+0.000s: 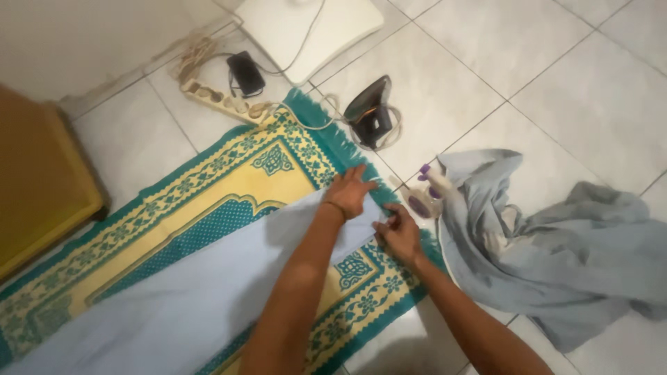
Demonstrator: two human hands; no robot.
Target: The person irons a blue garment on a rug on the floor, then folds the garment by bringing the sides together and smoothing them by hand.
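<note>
White tile floor (556,62) fills the frame. A big rug (208,208), teal & yellow w/ flower edges, lies slanted from lower left up to the middle. On the rug lies a long pale blue cloth (174,298), running from bottom left up to the hands near the middle. Right side of the frame: a crumpled grey cloth (556,257) on the floor, just beside the rug's edge. Far left: a brown & yellow box-like thing (42,187). Top middle: a white flat stand (313,28).

Left hand (349,192) lies flat, fingers spread, pressing the top end of the blue cloth on the rug. Right hand (397,232) is just beside it, fingers pinching the cloth's edge.

Above the hands, an iron (369,111) stands on the floor by the rug's fringe. Upper left of it: a power strip (222,97) w/ a black plug block (245,73). Btw the hands & grey cloth: a small white & purple bottle (425,198).
</note>
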